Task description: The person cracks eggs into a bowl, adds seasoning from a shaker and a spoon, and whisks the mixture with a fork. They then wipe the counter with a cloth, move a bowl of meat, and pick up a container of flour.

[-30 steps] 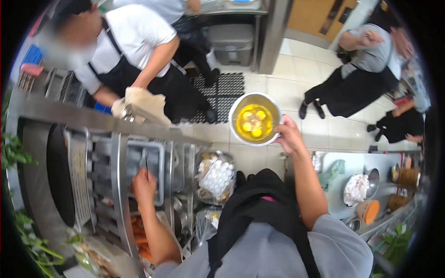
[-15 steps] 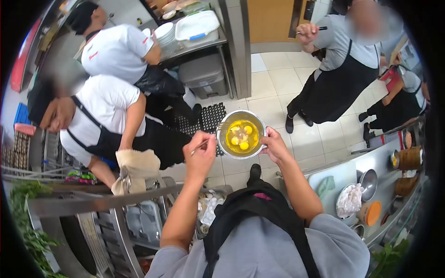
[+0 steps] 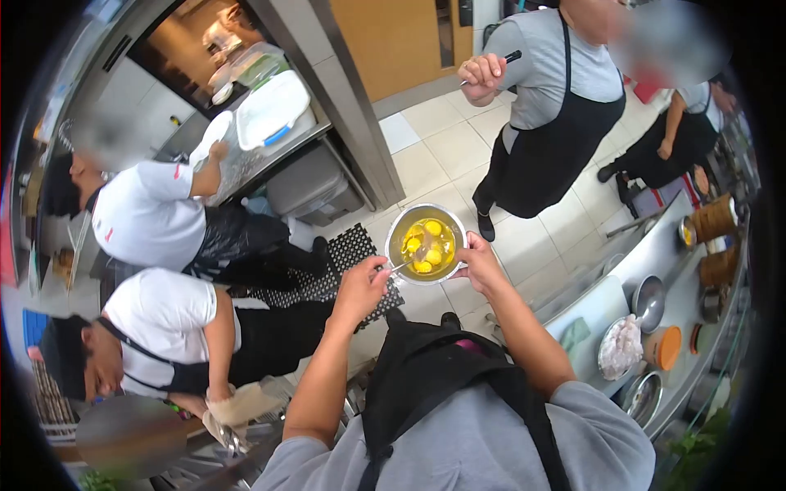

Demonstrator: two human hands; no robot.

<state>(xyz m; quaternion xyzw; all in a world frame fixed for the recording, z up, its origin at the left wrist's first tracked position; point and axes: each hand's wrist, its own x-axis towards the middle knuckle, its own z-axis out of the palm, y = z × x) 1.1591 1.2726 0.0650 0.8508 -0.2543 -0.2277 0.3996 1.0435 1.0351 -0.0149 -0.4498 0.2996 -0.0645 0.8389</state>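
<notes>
My right hand (image 3: 481, 262) grips the rim of a round metal bowl (image 3: 407, 215), thumb at the edge and fingers under its right side. Inside are several whole egg yolks (image 3: 433, 227) in clear egg white. From the left, my left hand (image 3: 360, 286) is closed round the handle of a fork (image 3: 399, 268). The fork reaches over the near-left rim into the bowl, its tines hidden in the egg. I hold the bowl up in front of my black apron (image 3: 442, 368), above the tiled floor.
At left a co-worker (image 3: 168, 327) handles a cloth (image 3: 246, 403); another (image 3: 151, 213) stands by a counter with a white tub (image 3: 273, 110). Ahead right, a person in a black apron (image 3: 557, 155) holds a pen. A steel counter at right carries bowls (image 3: 648, 303) and an orange-lidded tub (image 3: 669, 349).
The fork has gone from the bowl's left rim down into the eggs. My view has turned to the right; the co-worker at left now bends lower over the cloth.
</notes>
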